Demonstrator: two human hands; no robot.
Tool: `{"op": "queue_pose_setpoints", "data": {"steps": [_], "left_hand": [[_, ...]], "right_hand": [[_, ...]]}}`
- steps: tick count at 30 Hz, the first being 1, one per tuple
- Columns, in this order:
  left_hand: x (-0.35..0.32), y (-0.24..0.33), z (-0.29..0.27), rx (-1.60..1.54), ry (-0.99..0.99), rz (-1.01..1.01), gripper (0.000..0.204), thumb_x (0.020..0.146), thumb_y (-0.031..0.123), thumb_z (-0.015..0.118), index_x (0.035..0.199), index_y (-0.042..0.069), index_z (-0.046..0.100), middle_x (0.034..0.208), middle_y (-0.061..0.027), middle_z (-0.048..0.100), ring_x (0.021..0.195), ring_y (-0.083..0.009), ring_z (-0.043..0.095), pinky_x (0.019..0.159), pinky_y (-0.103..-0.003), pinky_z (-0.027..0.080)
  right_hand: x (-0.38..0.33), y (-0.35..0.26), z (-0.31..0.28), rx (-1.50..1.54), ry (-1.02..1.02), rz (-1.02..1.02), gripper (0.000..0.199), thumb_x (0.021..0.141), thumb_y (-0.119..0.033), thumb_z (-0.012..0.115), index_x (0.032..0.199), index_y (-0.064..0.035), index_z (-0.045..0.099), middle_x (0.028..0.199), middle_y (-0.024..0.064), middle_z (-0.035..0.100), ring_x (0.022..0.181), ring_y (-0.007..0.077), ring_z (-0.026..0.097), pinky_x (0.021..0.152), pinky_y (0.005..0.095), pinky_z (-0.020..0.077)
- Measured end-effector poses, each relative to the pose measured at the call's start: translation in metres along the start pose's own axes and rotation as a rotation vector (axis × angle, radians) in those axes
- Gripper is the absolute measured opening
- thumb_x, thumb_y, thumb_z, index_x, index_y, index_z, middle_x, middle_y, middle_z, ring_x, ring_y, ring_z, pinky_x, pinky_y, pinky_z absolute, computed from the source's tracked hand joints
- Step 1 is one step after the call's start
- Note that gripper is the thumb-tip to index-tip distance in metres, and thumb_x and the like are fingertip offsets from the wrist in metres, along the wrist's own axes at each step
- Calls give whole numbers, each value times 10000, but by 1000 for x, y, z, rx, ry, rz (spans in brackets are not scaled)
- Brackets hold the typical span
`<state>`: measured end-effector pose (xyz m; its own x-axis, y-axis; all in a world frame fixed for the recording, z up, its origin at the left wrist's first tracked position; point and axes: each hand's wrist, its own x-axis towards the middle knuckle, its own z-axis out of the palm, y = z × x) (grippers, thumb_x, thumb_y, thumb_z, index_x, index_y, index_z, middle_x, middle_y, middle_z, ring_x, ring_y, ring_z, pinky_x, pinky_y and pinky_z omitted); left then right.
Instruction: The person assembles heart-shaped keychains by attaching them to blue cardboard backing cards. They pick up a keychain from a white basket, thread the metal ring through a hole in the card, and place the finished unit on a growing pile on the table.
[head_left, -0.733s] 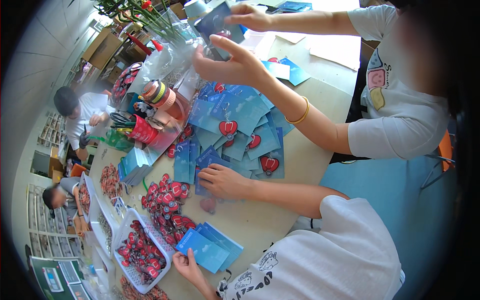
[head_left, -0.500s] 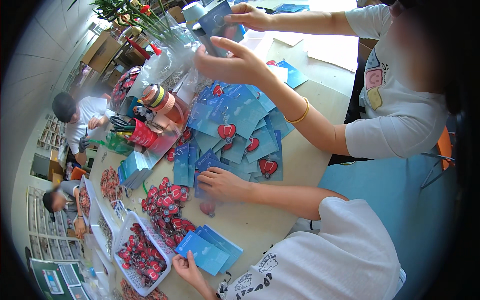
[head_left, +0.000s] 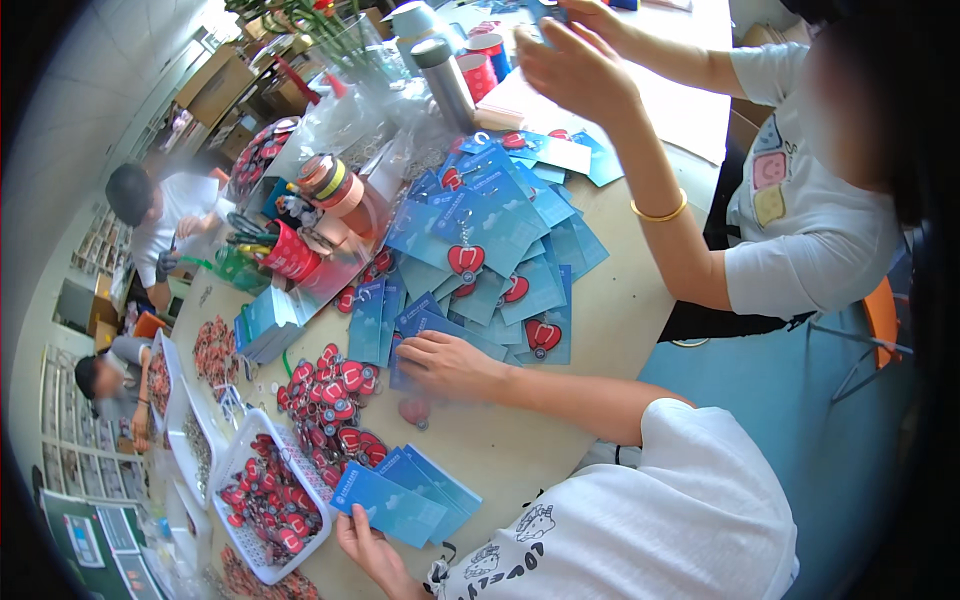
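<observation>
In my left hand [head_left: 365,548], near the lower edge, the thumb and fingers pinch a small fan of blue cards [head_left: 402,500]. My right hand [head_left: 450,365] bends its fingers down over a blue card [head_left: 398,378] at the near side of a spread pile; its fingertips are partly hidden. A blurred red heart-shaped keychain [head_left: 414,410] shows just below that hand. Beyond it the pile of blue cards [head_left: 505,215] spreads out, several with red heart keychains [head_left: 466,262] on them. Loose heart keychains [head_left: 335,385] lie heaped left of my hands.
A white basket [head_left: 318,545] of heart keychains stands at the lower left. A clear tray holds a bottle [head_left: 335,190] and a red pen cup [head_left: 292,252]; a card stack [head_left: 262,335] stands beside it. A co-worker's hands [head_left: 585,70] are at the upper right, beyond a steel flask [head_left: 447,85].
The view has shifted slightly. The co-worker's hands, which held up a card near the flask, have moved right and uncovered the flask and cups. My hands stay in place over the same cards.
</observation>
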<state>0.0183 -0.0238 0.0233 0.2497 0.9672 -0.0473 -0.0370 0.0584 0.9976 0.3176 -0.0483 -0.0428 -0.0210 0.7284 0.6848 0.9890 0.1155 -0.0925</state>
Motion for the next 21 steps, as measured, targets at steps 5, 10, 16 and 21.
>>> {"op": "queue_pose_setpoints", "data": {"steps": [5, 10, 16, 21], "left_hand": [[5, 4, -7, -222, 40, -114, 200, 933, 119, 572, 1083, -11, 597, 1017, -67, 640, 941, -158, 601, 849, -298, 461], [17, -33, -35, -347, -16, -209, 270, 936, 132, 537, 1167, -1, 583, 1077, -87, 665, 982, -169, 623, 872, -304, 468], [18, -45, -39, -438, -168, -128, 300, 919, 116, 572, 1192, -7, 575, 1106, -82, 664, 1008, -155, 620, 914, -294, 451], [23, -48, -33, -533, -151, -157, 300, 886, 102, 630, 1164, -4, 599, 1067, -63, 677, 987, -128, 613, 908, -271, 426]], "right_hand": [[7, 22, -7, 232, -137, -33, 338, 721, -147, 634, 1035, -19, 629, 1134, 110, 581, 1082, 265, 557, 948, 381, 448], [15, 39, -37, 287, -304, 22, 354, 761, -60, 641, 1115, -88, 645, 1231, 99, 587, 1136, 276, 557, 993, 394, 436], [37, 2, -38, -88, -390, -61, 376, 752, -53, 600, 1125, -78, 640, 1243, 83, 592, 1238, 227, 499, 1082, 389, 364], [34, -41, -12, 2, -381, -52, 473, 846, -176, 581, 1304, -79, 513, 1388, 104, 460, 1347, 253, 382, 1114, 452, 283]]}}
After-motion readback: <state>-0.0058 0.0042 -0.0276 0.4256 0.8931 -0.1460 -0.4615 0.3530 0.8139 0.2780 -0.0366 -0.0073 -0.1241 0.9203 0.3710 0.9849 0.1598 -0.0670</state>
